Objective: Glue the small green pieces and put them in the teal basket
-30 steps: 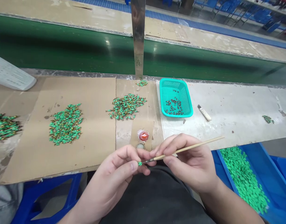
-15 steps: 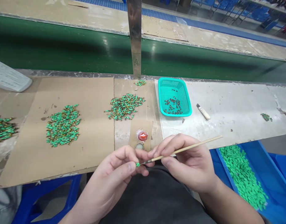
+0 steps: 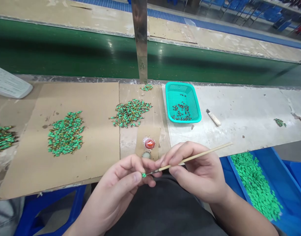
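Observation:
Near the table's front edge, my left hand (image 3: 127, 180) pinches a small green piece (image 3: 143, 175) between thumb and fingertips. My right hand (image 3: 197, 170) grips a thin wooden-handled brush (image 3: 204, 153), its dark metal end pointing left. The brush's fine tip is at or very near the green piece; exact contact is too small to tell. Just beyond my fingers, a red bottle cap (image 3: 149, 143) and a cap with pale contents (image 3: 146, 154) rest on a cardboard scrap. A pile of green and gold pieces (image 3: 132, 112) lies farther back.
More green and gold pieces lie in a pile (image 3: 66, 133) on cardboard and at the far left. A turquoise basket (image 3: 168, 104) holds small dark pieces. Right of it lies a pale flat tool (image 3: 214, 118). A blue bin (image 3: 288, 193) of green pieces sits below the table's right side.
The whole view has shifted very slightly. The brush tip and green piece remain close together, with both hands keeping nearly the same pose.

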Motion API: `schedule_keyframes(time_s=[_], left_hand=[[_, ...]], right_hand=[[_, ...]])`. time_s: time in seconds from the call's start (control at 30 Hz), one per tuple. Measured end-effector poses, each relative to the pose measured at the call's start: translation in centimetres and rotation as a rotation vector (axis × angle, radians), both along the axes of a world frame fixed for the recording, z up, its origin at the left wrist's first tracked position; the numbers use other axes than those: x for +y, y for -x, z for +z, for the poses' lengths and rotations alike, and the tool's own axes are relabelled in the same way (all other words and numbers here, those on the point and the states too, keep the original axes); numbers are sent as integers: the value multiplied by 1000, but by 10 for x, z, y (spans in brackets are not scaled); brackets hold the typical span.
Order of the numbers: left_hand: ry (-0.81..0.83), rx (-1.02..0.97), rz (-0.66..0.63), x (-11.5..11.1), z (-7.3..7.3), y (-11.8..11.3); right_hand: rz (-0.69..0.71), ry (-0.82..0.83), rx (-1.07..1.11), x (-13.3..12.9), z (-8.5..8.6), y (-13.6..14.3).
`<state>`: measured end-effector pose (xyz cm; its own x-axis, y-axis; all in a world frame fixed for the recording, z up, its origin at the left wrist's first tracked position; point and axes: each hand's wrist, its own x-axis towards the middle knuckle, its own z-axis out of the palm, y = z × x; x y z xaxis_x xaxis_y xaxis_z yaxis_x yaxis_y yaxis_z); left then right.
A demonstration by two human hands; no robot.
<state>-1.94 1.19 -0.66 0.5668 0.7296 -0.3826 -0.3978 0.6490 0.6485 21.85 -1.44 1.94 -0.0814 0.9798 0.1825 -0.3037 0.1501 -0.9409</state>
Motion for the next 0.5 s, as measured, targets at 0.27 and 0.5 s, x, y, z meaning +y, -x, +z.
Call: schedule_keyframes(time_s=[0.27, 0.5], left_hand=[[28, 128, 112, 1, 0, -1], [4, 253, 238, 14, -6, 0]], right_hand=[[-255, -166, -51, 18, 1, -34], [-390, -171, -455, 70, -8, -98]])
